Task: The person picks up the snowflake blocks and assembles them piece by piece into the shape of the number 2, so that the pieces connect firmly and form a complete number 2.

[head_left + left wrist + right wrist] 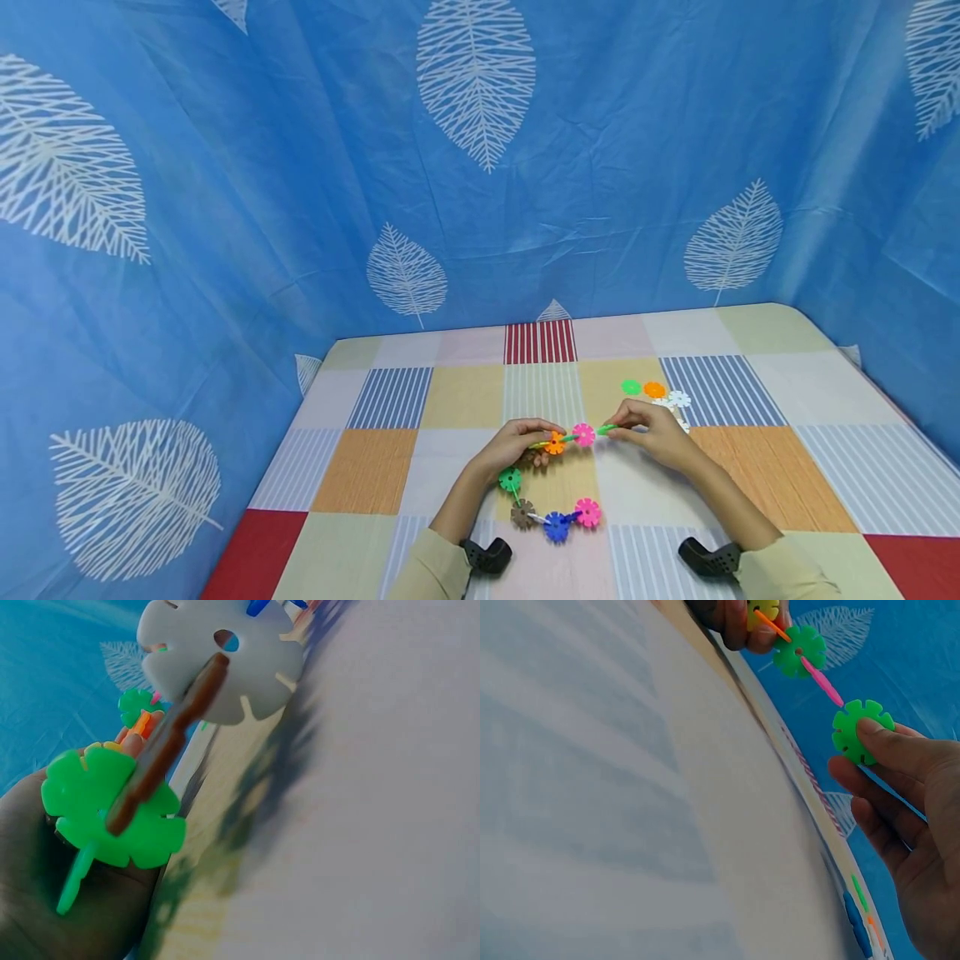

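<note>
We see the disc chain over the cloth, the left hand pinching near its yellow disc, the right hand pinching its green end disc. A sideways tug, we judge, could free the pink disc between them.

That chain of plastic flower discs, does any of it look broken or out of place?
Nothing stands out. The chain shows no visible break, its discs set at alternating angles. The right hand pinches the green end disc; whether it is fully slotted, I can't tell. The loose green disc and orange disc lie flat.
</note>
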